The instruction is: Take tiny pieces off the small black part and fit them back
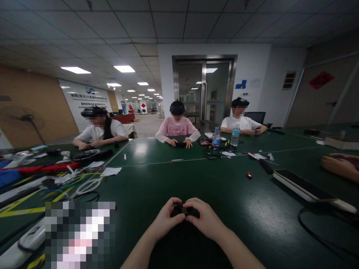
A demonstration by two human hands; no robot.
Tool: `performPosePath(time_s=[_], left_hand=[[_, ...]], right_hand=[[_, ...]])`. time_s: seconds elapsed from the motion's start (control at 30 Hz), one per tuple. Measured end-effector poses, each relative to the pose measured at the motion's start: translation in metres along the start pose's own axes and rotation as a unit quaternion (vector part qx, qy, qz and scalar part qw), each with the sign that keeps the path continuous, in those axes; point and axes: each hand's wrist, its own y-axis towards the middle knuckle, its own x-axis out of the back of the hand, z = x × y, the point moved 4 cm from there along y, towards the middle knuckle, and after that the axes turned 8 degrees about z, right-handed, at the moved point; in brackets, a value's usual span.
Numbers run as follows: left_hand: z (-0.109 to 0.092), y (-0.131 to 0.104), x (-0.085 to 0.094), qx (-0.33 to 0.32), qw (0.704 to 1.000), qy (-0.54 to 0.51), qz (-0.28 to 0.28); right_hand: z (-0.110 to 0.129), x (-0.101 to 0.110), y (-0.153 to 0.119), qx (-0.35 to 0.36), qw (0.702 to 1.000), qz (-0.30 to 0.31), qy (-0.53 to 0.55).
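Observation:
A small black object (pixel 193 212) is held between my two hands, just above the dark green table (pixel 157 179) at the lower middle of the view. My left hand (pixel 167 218) has its fingers curled round the object's left end, thumb along the near side. On the right end, my right hand (pixel 204 215) grips it with fingers over the top and the thumb near the middle. The two thumbs are close together. Much of the object is hidden by the fingers, and what it is I cannot make out.
Cables (pixel 88 186), yellow strips and tools crowd the left. A phone-like device (pixel 305 185) lies at the right, with a small red item (pixel 249 175) nearer the middle. Two bottles (pixel 215 137) stand farther back. Three people sit opposite; another person's hands (pixel 340 164) show at the right edge.

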Motion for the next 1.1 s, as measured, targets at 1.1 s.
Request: performPosePath(time_s=[1.1], left_hand=[[-0.0017, -0.0011, 0.0001, 0.004, 1.0, -0.001, -0.012]], right_hand=[[0.0062, 0.0033, -0.0037, -0.005, 1.0, 0.009, -0.01]])
